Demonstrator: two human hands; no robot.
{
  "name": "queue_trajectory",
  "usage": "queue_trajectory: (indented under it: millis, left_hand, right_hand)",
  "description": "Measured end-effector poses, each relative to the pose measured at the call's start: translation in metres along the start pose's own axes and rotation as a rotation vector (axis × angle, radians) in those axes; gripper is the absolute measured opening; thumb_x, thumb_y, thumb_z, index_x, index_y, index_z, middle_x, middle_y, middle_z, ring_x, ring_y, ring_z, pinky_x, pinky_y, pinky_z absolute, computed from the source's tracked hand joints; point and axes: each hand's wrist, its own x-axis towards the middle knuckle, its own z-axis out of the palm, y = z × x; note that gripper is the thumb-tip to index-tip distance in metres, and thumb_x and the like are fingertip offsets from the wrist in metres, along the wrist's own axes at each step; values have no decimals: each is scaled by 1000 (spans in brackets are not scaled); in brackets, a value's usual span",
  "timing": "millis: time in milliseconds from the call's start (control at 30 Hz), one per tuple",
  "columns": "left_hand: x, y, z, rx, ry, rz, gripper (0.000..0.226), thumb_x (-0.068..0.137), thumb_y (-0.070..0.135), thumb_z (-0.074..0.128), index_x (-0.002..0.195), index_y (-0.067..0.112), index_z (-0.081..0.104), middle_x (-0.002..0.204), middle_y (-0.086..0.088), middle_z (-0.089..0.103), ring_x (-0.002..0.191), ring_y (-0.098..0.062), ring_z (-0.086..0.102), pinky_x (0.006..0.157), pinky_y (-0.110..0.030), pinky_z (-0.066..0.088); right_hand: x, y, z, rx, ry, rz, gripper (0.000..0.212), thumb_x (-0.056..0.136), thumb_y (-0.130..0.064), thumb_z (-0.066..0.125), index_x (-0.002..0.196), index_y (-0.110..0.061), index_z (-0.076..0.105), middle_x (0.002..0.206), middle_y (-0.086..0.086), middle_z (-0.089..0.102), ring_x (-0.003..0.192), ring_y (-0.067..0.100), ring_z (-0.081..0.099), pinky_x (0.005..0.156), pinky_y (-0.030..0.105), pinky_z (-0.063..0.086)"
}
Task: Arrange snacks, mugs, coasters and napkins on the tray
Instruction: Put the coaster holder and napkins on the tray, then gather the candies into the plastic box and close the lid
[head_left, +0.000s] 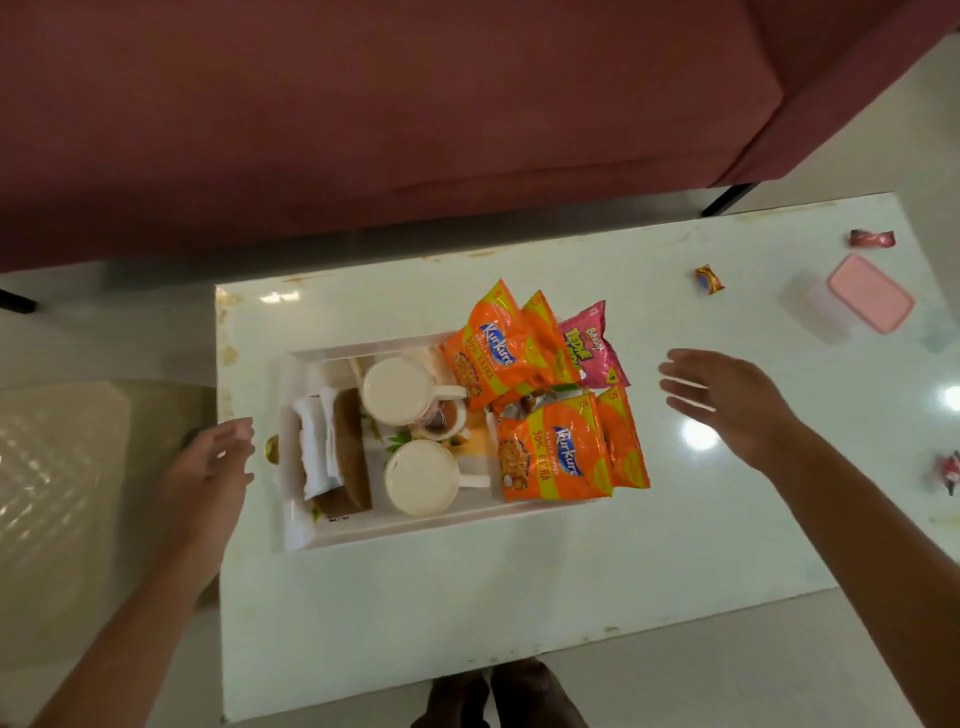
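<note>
White rectangular tray (296, 525) holds two cream mugs (397, 389), folded napkins (318, 447), glossy snack packets (550, 457). Left hand (210, 462) and right hand (727, 400) spread wide, empty.

A white rectangular tray (415, 525) lies on the tabletop. At its left end, folded white napkins (317, 447) overlap brown coasters (350, 457); two cream mugs (397, 392) stand mid-tray, handles pointing right. Orange Kurkure packets (553, 457) and a pink snack packet (592, 345) crowd the right end — some overhanging the rim.
</note>
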Motion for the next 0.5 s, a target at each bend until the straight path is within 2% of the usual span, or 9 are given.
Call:
queue_trajectory:
  millis: [33,100,167,333,433,500]
  left_hand:
    - [5,-2,3,-10,-4,-29,21,103,28,52,121,26,64,127,-2,64,118,-22,62,100,-47,51]
    - [12,-6,8,-56,-4,-94,28,104,32,50,128,22,61,133,-5,61,123,-24,58,100,-46,49]
    - [17,-7,13,-85,6,-173,35,105,35,47,135,20,57,136,-4,59,123,-24,57,100,-45,48]
    - [22,-10,19,-179,-34,-328,40,107,40,40,141,23,54,136,-5,56,123,-27,55,104,-46,44]
    - [28,-10,20,-227,-72,-394,41,105,45,41,139,28,56,134,-4,58,122,-27,56,105,-49,44]
    - [31,-10,20,-252,-77,-425,38,105,44,43,135,27,59,123,-2,61,112,-23,58,101,-47,44]
  right_hand:
    - [9,6,2,1,-25,32,61,63,-40,86,109,-6,65,108,14,69,110,33,65,98,40,49]
    - [22,17,5,6,-6,114,30,87,-20,68,111,-3,64,121,21,65,113,34,63,101,43,47]
    - [33,27,8,-12,-1,210,18,93,-9,58,109,-3,65,125,21,64,104,30,65,95,40,50]
    - [48,37,24,-39,-75,289,18,95,-16,58,106,-5,67,105,16,68,87,24,68,79,38,55]
    - [49,37,35,-38,-101,304,24,96,-21,57,109,-4,67,105,17,68,91,27,68,85,44,54]
    - [52,37,39,-40,-118,317,33,94,-23,59,118,-2,66,116,22,67,106,35,66,94,51,51]
